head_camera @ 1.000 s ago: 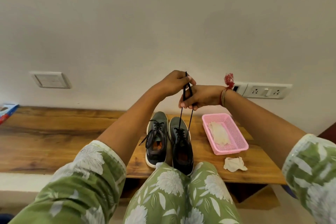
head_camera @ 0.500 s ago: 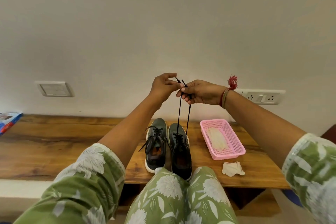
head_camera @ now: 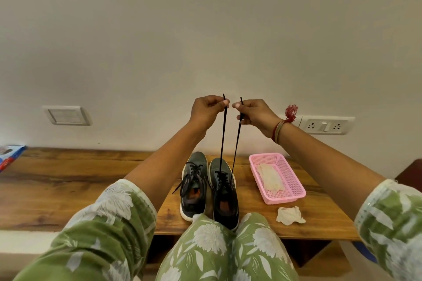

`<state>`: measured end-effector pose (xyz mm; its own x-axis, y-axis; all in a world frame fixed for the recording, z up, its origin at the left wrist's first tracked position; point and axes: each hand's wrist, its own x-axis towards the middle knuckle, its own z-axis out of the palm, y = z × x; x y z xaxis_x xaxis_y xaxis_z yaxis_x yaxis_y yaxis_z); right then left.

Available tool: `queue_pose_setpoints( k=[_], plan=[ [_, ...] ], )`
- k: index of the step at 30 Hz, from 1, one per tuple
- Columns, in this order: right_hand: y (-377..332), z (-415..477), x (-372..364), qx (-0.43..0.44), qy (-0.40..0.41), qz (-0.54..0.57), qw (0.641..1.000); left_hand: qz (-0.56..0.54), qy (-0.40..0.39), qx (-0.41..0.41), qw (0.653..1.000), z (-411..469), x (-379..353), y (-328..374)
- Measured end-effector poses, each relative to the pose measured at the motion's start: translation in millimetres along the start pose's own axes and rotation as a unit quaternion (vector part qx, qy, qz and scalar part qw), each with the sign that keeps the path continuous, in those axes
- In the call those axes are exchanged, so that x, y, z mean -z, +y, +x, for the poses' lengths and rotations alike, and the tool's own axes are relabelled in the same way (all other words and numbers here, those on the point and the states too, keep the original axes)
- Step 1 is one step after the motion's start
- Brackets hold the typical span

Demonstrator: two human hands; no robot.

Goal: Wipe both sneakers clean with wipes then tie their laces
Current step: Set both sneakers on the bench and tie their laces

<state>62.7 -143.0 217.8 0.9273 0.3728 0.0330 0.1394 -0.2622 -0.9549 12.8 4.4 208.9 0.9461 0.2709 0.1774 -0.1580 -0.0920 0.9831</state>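
Two dark grey sneakers stand side by side on the wooden bench [head_camera: 68, 189], toes toward the wall. The left sneaker [head_camera: 194, 186] has loose black laces hanging off its left side. From the right sneaker [head_camera: 225, 194] two black lace ends rise taut and nearly vertical. My left hand [head_camera: 209, 109] pinches the left lace end [head_camera: 222, 134] near its tip. My right hand [head_camera: 253, 113] pinches the right lace end [head_camera: 237, 143] the same way. Both hands are raised high above the shoe, a small gap between them.
A pink plastic basket [head_camera: 290, 196] holding a wipe [head_camera: 270, 178] sits right of the sneakers. A crumpled used wipe [head_camera: 290, 215] lies in front of it. A blue packet [head_camera: 10, 155] lies at the bench's far left. Wall sockets [head_camera: 326, 124] and a switch plate [head_camera: 67, 115] are on the wall behind.
My hands were pressed together holding both lace ends; now they have risen and parted, each with one end, and the laces are stretched straight up from the right sneaker.
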Motion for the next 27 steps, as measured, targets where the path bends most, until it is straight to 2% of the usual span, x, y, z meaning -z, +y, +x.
queue_pose_setpoints(
  k=[6, 14, 16, 22, 27],
  plan=[
    [6, -7, 1, 0.000, 0.111, 0.166, 0.980, -0.002, -0.007, 0.005, 1.000, -1, -10, 2],
    [13, -8, 4, -0.040, 0.089, 0.376, 0.921, -0.026, -0.018, 0.016, 0.999, -1, -16, 1],
    [12, -8, 4, -0.042, 0.080, 0.367, 0.926, -0.032, -0.013, 0.021, 0.999, 0, -17, 0],
    [8, -5, 6, -0.037, 0.021, 0.241, 0.970, -0.018, -0.018, 0.052, 0.998, 4, -23, 1],
    [5, -4, 15, -0.030, -0.038, 0.193, 0.980, 0.014, -0.010, 0.045, 0.999, 6, -24, 1]
  ],
)
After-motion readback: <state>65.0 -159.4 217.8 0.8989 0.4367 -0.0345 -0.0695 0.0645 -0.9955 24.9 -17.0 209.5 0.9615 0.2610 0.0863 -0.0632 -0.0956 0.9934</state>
